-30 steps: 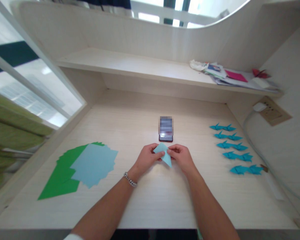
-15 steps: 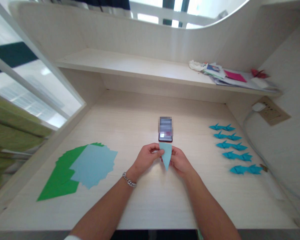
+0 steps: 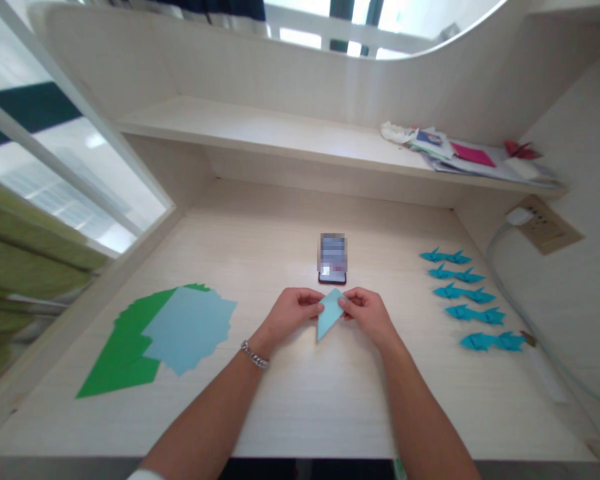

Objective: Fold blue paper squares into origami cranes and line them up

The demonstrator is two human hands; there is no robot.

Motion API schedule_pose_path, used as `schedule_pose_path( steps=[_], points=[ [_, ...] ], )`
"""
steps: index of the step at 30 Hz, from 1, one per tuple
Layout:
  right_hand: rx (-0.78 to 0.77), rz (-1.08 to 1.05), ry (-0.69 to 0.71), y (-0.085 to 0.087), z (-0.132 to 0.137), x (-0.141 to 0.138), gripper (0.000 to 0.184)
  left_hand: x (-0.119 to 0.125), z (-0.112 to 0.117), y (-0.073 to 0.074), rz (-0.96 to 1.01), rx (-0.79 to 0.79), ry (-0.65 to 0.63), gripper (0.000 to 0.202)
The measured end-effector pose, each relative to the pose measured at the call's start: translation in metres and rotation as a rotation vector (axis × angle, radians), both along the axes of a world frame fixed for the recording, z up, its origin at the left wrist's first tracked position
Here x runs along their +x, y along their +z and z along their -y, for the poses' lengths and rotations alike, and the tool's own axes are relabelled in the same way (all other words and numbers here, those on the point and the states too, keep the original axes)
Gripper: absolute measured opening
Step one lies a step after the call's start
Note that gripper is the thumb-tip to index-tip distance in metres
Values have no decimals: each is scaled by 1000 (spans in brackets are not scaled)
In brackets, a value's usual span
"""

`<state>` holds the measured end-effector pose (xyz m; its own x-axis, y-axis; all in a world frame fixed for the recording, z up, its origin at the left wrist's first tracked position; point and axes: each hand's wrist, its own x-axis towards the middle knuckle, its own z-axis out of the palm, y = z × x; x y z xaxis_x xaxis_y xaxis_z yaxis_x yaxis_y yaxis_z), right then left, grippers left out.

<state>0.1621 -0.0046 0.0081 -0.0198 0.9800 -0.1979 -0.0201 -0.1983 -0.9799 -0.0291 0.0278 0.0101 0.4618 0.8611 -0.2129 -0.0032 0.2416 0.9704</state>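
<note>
I hold a folded paper (image 3: 329,313) between my two hands, a little above the desk (image 3: 300,400). My left hand (image 3: 291,312) pinches its left edge with closed fingers (image 3: 314,301), and my right hand (image 3: 369,313) pinches its right edge in the same way. The paper is light blue, with its narrow tip pointing down and toward me, below my fingers. On my left wrist there is a bracelet (image 3: 254,355).

Just behind my fingers a phone (image 3: 333,259) lies on the desk, close to the paper but not touching it. Well to the left of my left fingers is a stack of sheets (image 3: 165,333), light blue ones on top of green ones. Well to the right of my right fingers, five dark blue cranes (image 3: 467,297) lie in a row. Far behind my fingers, a shelf (image 3: 260,130) carries some papers (image 3: 460,155) at its right end.
</note>
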Motion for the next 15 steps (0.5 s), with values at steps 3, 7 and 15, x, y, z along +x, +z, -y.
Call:
schedule_pose_path(
  steps=[3,7,15],
  points=[
    [-31,-8,87,4,2,1,32,-1,-1,1,-17,19,46,24],
    [-35,-57,71,6,3,-1,34,-1,-1,3,-30,16,97,20],
    [-105,-256,89,9,7,1,33,-2,-1,7,79,-29,131,12]
  ],
)
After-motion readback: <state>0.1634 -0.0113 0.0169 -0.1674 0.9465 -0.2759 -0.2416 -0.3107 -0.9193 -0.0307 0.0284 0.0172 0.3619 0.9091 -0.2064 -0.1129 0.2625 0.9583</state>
